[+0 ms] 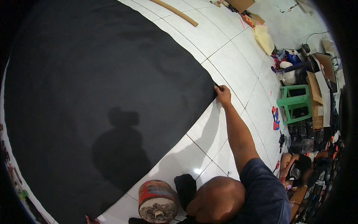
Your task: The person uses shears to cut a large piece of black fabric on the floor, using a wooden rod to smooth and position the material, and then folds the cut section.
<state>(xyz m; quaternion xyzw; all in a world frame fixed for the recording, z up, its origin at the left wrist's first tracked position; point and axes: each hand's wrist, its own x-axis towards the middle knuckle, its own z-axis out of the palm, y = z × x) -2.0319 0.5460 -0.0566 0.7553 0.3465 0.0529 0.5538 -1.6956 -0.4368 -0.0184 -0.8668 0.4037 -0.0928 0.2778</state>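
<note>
A wide sheet of black cloth (74, 74) lies spread over the white tiled floor. My right arm reaches out to its right corner, where my right hand (223, 96) pinches the cloth between thumb and fingers. At the bottom edge of the view, my left hand (92, 220) is mostly cut off; its few visible fingers grip the cloth's near edge. Between my hands, just off that edge, a round red can (158, 201) with a grey, rough-looking end lies close to my bent knee (220, 198). My shadow falls across the cloth.
A cardboard tube (177, 13) lies beyond the cloth. Along the right stand a green plastic stool (294, 102), cardboard pieces (316, 100) and piled bags. Red-handled scissors (276, 166) and a small red-blue item (275, 118) lie on the floor. Another person (298, 168) is low at the right.
</note>
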